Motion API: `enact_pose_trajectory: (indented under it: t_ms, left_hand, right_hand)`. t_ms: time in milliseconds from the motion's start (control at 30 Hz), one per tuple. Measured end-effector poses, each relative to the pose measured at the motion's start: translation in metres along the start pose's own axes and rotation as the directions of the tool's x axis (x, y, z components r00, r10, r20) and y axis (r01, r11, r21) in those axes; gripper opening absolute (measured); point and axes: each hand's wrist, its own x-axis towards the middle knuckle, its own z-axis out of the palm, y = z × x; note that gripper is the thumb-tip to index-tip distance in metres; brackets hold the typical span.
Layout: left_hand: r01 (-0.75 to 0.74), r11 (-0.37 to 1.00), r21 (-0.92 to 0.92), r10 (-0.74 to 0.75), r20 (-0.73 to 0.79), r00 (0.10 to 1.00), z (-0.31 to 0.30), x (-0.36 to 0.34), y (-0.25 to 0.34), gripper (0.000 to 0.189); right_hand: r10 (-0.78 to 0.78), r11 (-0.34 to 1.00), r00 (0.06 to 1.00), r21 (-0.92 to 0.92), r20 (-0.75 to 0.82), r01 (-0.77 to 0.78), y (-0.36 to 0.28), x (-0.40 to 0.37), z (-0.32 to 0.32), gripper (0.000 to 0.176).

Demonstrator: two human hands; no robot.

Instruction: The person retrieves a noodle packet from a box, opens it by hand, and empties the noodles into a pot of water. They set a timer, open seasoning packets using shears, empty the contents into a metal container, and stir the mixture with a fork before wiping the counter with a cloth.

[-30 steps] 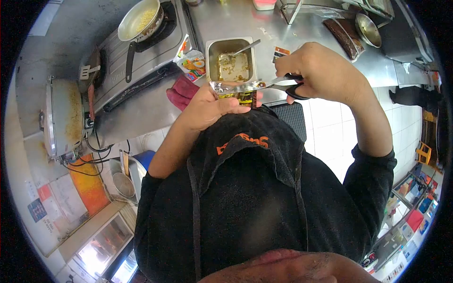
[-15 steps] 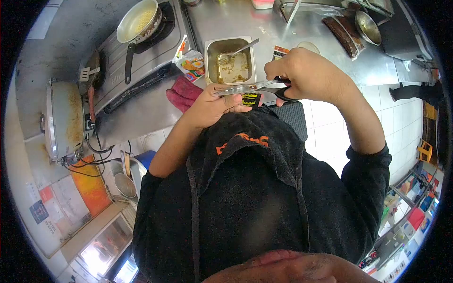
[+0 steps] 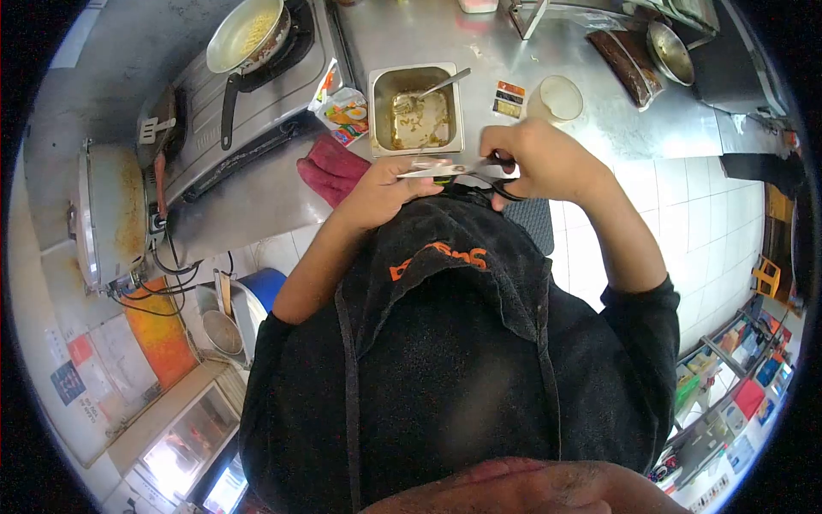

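Observation:
My right hand [image 3: 548, 163] is closed through the black handles of a pair of scissors [image 3: 486, 168], held just above my apron. The handle loops are spread apart and the metal blades point left, toward my other hand. My left hand [image 3: 387, 193] is closed at the blade end, with a thin pale silvery strip showing between its thumb and fingers. I cannot tell whether that strip is a sachet or only the blade. Right behind the hands on the steel counter stands a square metal pan [image 3: 417, 109] with brown residue and a spoon [image 3: 445, 83] in it.
A flat multicoloured sachet [image 3: 509, 98] and a translucent cup [image 3: 561, 98] are beyond my right hand. A noodle packet [image 3: 347, 111] and a dark red cloth [image 3: 330, 170] lie at left. On the stove [image 3: 210, 120] sits a pan of noodles [image 3: 244, 38].
My right hand has moved slightly down and left with the scissors, uncovering the sachet and cup. The scissor handles are spread wider. My left hand stays near the blades.

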Motion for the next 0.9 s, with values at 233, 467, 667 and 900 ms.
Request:
enact_pose_trajectory:
  t_ms: [233,467,667,900]
  left_hand:
    - [-0.103,0.989,-0.104,0.069,-0.289,0.955,-0.031,-0.023,-0.028,0.037]
    - [-0.343,0.872,0.35,0.443,-0.264,0.856,-0.032,-0.025,-0.027,0.034]
    - [-0.337,0.674,0.658,0.543,-0.131,0.83,-0.016,-0.022,-0.013,0.032]
    - [-0.15,0.541,0.827,0.626,-0.277,0.729,-0.005,-0.012,-0.026,0.031]
  right_hand:
    - [0.537,0.817,0.841,0.29,-0.064,-0.499,0.103,-0.06,0.084,0.036]
    - [0.579,0.794,0.76,-0.008,-0.295,-0.608,0.161,-0.031,0.144,0.042]
    - [-0.042,0.993,0.846,-0.115,-0.531,-0.023,0.024,0.023,0.078,0.044]
    - [-0.511,0.814,0.836,-0.423,-0.199,0.397,-0.023,0.087,0.07,0.022]
